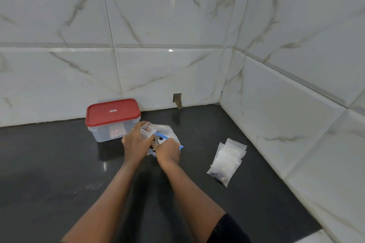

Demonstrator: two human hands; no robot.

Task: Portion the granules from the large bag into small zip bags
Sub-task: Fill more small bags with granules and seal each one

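Though half hidden behind both hands, logged as thin, clear, crumpled film with a blue zip strip point(160, 135) along the mouth: large bag point(168, 130). Sits on the black counter point(59, 163) at mid-frame. Shows a dark round piece or two through the film near the mouth, too small to identify.

Right hand point(168, 152): fingers curled, gripping the large bag at the near end of the blue strip. Left hand point(136, 142): fingers curled round a small zip bag point(146, 127) that is clear, soft and rectangular. Held mouth up and gaping, just left of the large bag's mouth and touching it. Contents of that small bag not readable.

To the right, well apart from the hands: stack of small zip bags point(227, 161), flat, frosted-clear, fanned and overlapping on the counter. Dark granules point(218, 175) gathered along the near bottom edge of the top one.

Behind the left hand, just beside the large bag: rectangular storage box point(110, 132) of translucent plastic with rounded corners, closed under a red lid point(112, 111). Small label on the lid, another on the front wall.

Counter glossy and reflective. Walls point(158, 75) of large glazed white tiles with grey marble veining, meeting in a corner at right. Small rough notch point(177, 99) at the tile base. Black sleeve point(227, 229) on the right upper arm, at the bottom edge.
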